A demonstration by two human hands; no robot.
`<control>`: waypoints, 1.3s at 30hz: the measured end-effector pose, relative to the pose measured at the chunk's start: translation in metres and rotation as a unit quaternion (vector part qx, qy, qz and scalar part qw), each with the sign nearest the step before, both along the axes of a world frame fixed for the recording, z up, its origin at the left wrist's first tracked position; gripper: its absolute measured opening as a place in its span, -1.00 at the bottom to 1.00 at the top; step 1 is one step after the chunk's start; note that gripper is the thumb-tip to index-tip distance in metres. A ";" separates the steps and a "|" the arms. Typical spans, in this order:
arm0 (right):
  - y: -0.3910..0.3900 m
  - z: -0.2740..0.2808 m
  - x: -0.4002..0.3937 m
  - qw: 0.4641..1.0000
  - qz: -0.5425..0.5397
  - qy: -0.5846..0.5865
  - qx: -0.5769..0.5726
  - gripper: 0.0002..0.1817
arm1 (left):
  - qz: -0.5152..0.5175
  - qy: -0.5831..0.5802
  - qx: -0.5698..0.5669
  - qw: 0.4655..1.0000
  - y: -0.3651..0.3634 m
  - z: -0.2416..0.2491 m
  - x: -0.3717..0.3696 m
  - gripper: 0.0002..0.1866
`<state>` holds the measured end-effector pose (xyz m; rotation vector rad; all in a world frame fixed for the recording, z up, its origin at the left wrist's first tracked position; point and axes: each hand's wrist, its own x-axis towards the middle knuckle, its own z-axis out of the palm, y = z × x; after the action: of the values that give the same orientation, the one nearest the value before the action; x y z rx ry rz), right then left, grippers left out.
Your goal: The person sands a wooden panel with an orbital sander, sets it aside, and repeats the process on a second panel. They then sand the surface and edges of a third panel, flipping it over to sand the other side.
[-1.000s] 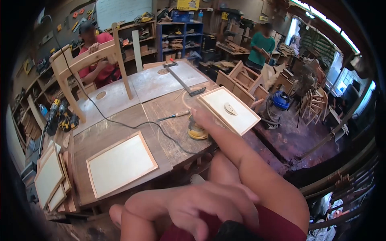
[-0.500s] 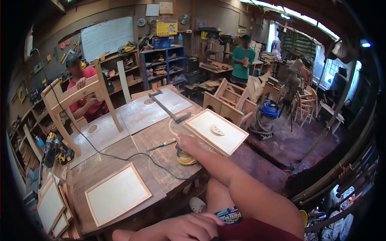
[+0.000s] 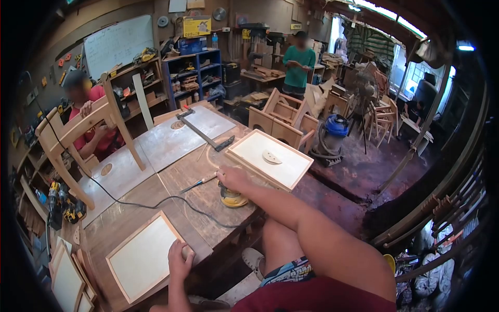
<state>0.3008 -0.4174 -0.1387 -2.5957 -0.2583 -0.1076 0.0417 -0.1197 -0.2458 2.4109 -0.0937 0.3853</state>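
My right hand [image 3: 232, 179] is closed over the top of a yellow sander [image 3: 233, 200] that rests near the bench edge. My left hand [image 3: 180, 260] grips the right-hand corner of a framed panel [image 3: 139, 257], pale inside with a light wood border, lying flat on the bench. Just left of my right hand lies a chisel [image 3: 199, 182] with a wooden handle. A second framed panel [image 3: 283, 174] lies beyond the sander, with a small half-round wooden piece [image 3: 271, 157] on top.
A bar clamp [image 3: 201, 129] lies on the bench's metal sheet [image 3: 156, 148]. A black cord [image 3: 140, 206] crosses the bench. At far left, a person [image 3: 96, 119] holds a wooden chair frame [image 3: 78, 127]. Another person [image 3: 298, 65] stands behind. A blue vacuum [image 3: 335, 127] stands right.
My left hand has moved from near my lap to the near panel's corner. My right hand stays on the sander. The whole view has shifted slightly.
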 end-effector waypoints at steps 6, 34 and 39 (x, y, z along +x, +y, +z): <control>-0.002 -0.004 0.004 1.000 0.018 -0.015 0.002 -0.45 | 0.018 0.073 0.062 0.995 -0.002 -0.011 0.010 -0.28; -0.007 -0.017 0.017 0.998 0.046 -0.014 -0.032 -0.52 | 0.003 0.160 0.024 0.987 0.007 0.007 0.014 -0.54; -0.006 -0.020 0.017 0.998 0.041 -0.034 -0.026 -0.51 | 0.011 0.135 0.014 0.991 0.008 -0.002 0.014 -0.56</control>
<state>0.3174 -0.4229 -0.1587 -2.6323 -0.3980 -0.1622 0.0557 -0.1114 -0.2475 2.4685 0.0479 0.0654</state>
